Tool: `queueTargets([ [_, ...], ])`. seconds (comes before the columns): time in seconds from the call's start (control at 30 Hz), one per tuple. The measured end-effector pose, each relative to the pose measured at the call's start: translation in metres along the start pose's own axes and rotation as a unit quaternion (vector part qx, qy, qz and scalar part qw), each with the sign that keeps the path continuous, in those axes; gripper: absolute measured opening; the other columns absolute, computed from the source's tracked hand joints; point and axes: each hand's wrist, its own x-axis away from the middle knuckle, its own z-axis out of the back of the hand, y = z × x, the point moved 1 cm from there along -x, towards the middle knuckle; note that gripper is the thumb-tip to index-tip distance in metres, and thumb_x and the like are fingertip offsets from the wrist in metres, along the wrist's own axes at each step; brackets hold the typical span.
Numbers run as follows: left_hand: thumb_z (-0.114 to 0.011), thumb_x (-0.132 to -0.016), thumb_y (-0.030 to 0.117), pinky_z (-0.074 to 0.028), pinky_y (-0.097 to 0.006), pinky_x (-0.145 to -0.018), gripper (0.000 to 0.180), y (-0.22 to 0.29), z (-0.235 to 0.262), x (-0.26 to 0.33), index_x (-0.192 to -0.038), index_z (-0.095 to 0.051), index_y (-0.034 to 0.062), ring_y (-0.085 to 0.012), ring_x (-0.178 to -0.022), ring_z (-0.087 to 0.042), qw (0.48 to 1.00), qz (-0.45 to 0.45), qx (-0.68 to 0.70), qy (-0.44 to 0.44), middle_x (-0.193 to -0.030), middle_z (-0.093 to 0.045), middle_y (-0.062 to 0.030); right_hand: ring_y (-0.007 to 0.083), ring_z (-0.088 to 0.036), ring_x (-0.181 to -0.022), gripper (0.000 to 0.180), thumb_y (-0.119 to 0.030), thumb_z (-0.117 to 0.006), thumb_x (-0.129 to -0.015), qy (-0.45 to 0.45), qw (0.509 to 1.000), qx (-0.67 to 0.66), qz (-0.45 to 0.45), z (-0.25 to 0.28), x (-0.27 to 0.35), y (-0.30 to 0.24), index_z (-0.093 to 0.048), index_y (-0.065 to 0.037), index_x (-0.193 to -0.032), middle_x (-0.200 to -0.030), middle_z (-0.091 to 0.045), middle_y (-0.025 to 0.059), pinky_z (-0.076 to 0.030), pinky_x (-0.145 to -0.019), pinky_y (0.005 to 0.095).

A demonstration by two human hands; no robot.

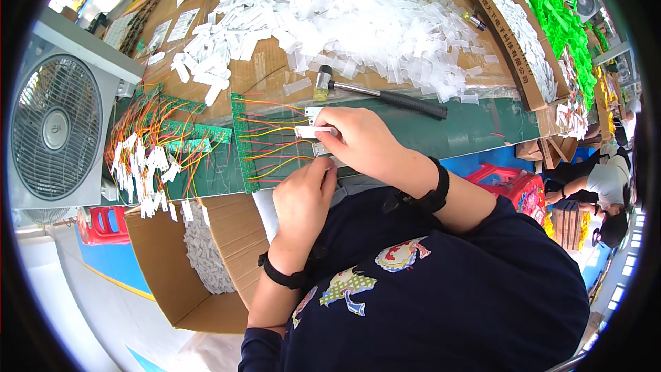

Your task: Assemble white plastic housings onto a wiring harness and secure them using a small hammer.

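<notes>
One white wired strip (307, 132) is pinched by the right hand (361, 136); any hold by the curled left hand (303, 198) cannot be told. Grey pieces (202, 255) are held in a cardboard box (153, 251) left of both, white pieces (518, 26) in a carton (505, 43) rightward.

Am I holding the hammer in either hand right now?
No, the black-handled hammer lies on the workbench, with neither your left hand nor right hand touching it.

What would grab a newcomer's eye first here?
Probably the huge heap of white and clear pieces at top centre, with bright green material at upper right. A large grey fan stands at left. Nearer, a wired green strip lies left of the person's right grip, which holds a white piece.
</notes>
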Motion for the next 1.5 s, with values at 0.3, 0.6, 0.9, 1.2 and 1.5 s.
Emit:
queueTargets([
  [0.3, -0.069, -0.081, 0.015, -0.046, -0.036, -0.055, 0.01, -0.004, -0.005, 0.002, -0.09, -0.065, 0.0113, -0.0239, -0.064, -0.063, 0.999, -0.042, -0.003, -0.009, -0.07, -0.063, -0.0054, 0.0325, -0.059, -0.062, 0.009, -0.01, -0.063, -0.085, -0.018, 1.0, 0.002, -0.003, -0.001, -0.003, 0.0, -0.06, -0.002, -0.088, -0.072, -0.061, 0.0158, -0.044, -0.057, 0.0387],
  [0.6, -0.071, -0.079, 0.011, -0.047, -0.035, -0.058, 0.012, -0.004, -0.006, 0.004, -0.09, -0.066, 0.0115, -0.0238, -0.066, -0.061, 0.999, -0.037, -0.006, -0.003, -0.07, -0.061, -0.0044, 0.0347, -0.061, -0.068, 0.005, -0.007, -0.062, -0.086, -0.012, 1.0, 0.002, -0.023, -0.003, -0.005, 0.003, -0.06, -0.003, -0.088, -0.078, -0.064, 0.0159, -0.046, -0.059, 0.0405],
  [0.9, -0.069, -0.074, 0.005, -0.047, -0.039, -0.075, 0.017, -0.005, -0.001, -0.002, -0.09, -0.065, 0.0054, -0.0251, -0.094, -0.059, 0.989, -0.149, -0.018, 0.018, -0.097, -0.062, -0.0036, 0.0295, -0.057, -0.087, 0.009, -0.006, -0.067, -0.077, 0.004, 0.985, 0.162, 0.057, -0.01, -0.005, 0.016, -0.064, -0.008, -0.086, -0.084, -0.059, 0.0075, -0.048, -0.07, 0.0404],
  [1.2, -0.064, -0.071, 0.001, -0.047, -0.04, -0.086, 0.03, -0.011, -0.004, 0.004, -0.101, -0.066, 0.0028, -0.0275, -0.098, -0.059, 0.987, -0.16, 0.003, -0.004, -0.099, -0.061, -0.0076, 0.0297, -0.057, -0.085, 0.009, -0.009, -0.068, -0.077, -0.004, 0.986, 0.147, 0.075, -0.006, -0.017, 0.015, -0.062, -0.007, -0.083, -0.082, -0.058, 0.0082, -0.047, -0.07, 0.0412],
  [1.5, -0.064, -0.071, 0.002, -0.045, -0.04, -0.086, 0.03, -0.008, 0.003, 0.001, -0.102, -0.067, 0.0043, -0.0255, -0.095, -0.057, 0.987, -0.159, -0.002, -0.004, -0.096, -0.06, -0.0057, 0.0308, -0.064, -0.08, 0.005, -0.012, -0.062, -0.08, -0.15, 0.957, 0.245, 0.045, -0.013, -0.145, 0.005, -0.065, -0.01, -0.083, -0.082, -0.066, 0.0096, -0.049, -0.069, 0.0418],
])
